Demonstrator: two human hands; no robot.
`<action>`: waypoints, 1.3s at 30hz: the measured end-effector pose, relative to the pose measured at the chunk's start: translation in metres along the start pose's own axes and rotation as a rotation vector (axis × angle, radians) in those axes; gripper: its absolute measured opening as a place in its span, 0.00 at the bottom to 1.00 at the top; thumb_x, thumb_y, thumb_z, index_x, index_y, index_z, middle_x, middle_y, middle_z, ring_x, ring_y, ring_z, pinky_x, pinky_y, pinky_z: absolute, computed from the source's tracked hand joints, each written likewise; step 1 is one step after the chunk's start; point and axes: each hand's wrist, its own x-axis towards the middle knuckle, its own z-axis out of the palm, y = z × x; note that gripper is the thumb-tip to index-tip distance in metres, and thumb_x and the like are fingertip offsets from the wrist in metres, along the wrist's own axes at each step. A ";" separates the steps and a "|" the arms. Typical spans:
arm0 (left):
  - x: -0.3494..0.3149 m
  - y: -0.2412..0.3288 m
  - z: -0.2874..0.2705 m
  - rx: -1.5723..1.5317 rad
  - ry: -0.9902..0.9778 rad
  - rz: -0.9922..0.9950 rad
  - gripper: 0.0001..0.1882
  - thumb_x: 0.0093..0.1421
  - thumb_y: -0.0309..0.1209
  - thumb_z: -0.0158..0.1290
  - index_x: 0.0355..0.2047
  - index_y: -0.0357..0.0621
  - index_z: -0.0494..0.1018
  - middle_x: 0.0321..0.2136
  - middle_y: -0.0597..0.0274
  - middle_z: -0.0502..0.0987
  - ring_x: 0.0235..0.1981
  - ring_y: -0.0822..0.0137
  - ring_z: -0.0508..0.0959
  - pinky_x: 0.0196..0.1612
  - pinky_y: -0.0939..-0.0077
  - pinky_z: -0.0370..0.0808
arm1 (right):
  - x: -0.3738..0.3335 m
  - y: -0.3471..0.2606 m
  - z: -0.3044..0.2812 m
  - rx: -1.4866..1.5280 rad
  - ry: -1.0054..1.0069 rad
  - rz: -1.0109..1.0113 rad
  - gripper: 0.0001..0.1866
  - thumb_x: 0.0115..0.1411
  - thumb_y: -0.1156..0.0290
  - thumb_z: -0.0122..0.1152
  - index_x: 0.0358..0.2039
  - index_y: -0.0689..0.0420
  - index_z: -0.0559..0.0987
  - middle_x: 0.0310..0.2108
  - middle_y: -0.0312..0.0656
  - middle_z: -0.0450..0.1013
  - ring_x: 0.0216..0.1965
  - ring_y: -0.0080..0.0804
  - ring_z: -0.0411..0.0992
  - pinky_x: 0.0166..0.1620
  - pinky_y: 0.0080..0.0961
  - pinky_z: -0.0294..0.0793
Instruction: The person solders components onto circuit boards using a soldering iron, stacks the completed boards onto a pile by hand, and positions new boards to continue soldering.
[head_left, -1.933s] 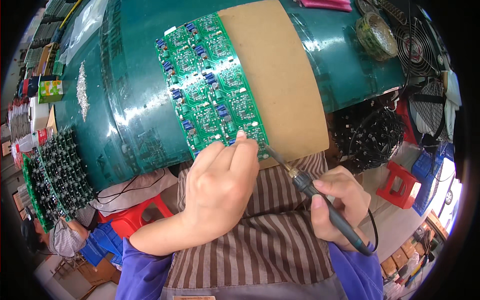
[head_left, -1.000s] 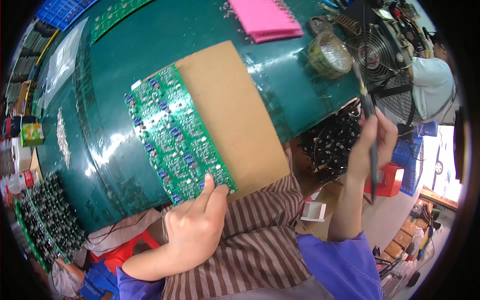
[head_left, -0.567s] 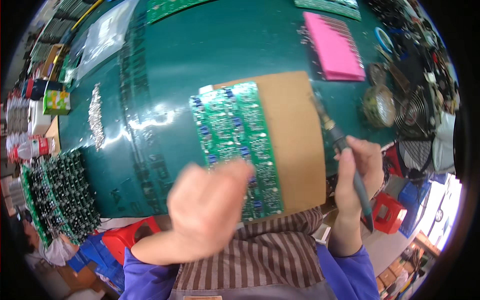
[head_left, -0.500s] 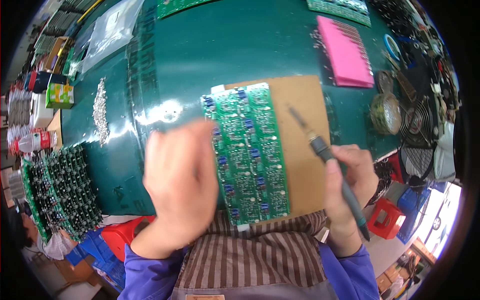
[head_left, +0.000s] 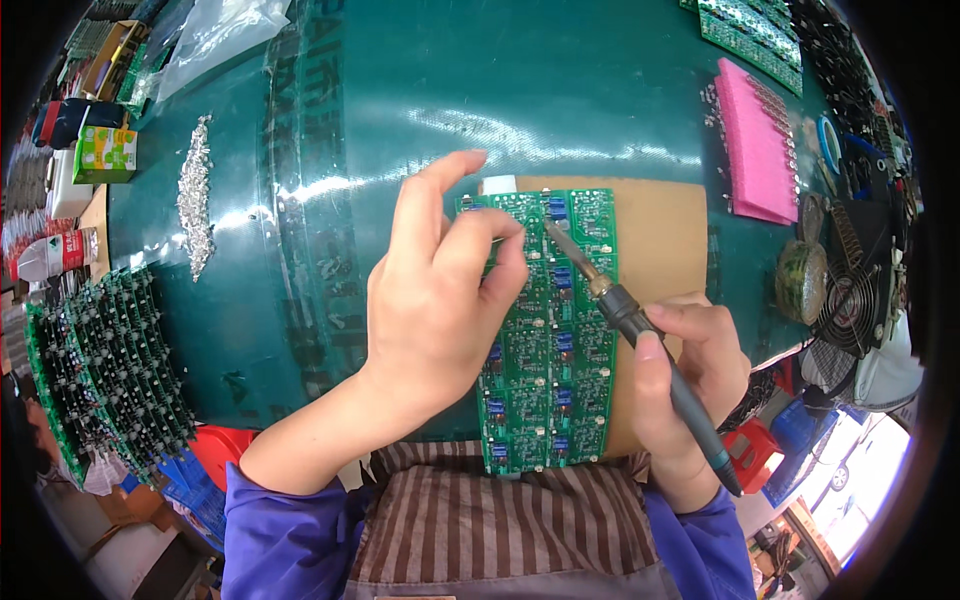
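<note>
A green circuit board with rows of blue parts lies on a brown cardboard sheet. My right hand grips a soldering iron by its dark grey handle. The iron's tip points up and left, at or just above a blue part near the board's far end; contact cannot be told. Over the board's left side is my left hand, index finger raised and stretched. Its thumb and another finger curl together in a pinch; anything between them is too small to make out.
A pile of small silvery parts lies on the green table mat at left, near stacked circuit boards. At right are a pink foam block with pins along its edge, a tape roll and a black fan.
The soldering iron's tip has come from over the cardboard to the board's far end. My left hand has moved right over the board, its index finger now extended. The view has shifted slightly.
</note>
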 end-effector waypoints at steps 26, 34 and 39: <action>0.000 -0.005 0.007 0.006 0.000 0.073 0.11 0.44 0.16 0.62 0.29 0.38 0.76 0.42 0.57 0.74 0.20 0.72 0.70 0.25 0.77 0.70 | 0.003 0.002 0.001 0.029 -0.073 -0.053 0.08 0.49 0.80 0.63 0.30 0.68 0.75 0.21 0.47 0.73 0.21 0.36 0.73 0.26 0.25 0.72; 0.000 0.002 -0.007 0.054 -0.132 0.024 0.09 0.48 0.17 0.60 0.30 0.38 0.77 0.42 0.58 0.74 0.20 0.72 0.70 0.25 0.76 0.70 | -0.002 0.000 -0.004 0.033 -0.078 -0.045 0.09 0.49 0.79 0.62 0.32 0.68 0.75 0.22 0.47 0.73 0.22 0.36 0.72 0.27 0.25 0.71; -0.007 0.016 -0.021 0.018 -0.141 -0.037 0.08 0.52 0.16 0.57 0.33 0.38 0.74 0.45 0.54 0.71 0.21 0.71 0.72 0.25 0.76 0.71 | -0.019 -0.006 -0.017 0.018 -0.059 -0.032 0.12 0.49 0.78 0.61 0.35 0.66 0.73 0.22 0.46 0.72 0.22 0.36 0.71 0.27 0.26 0.70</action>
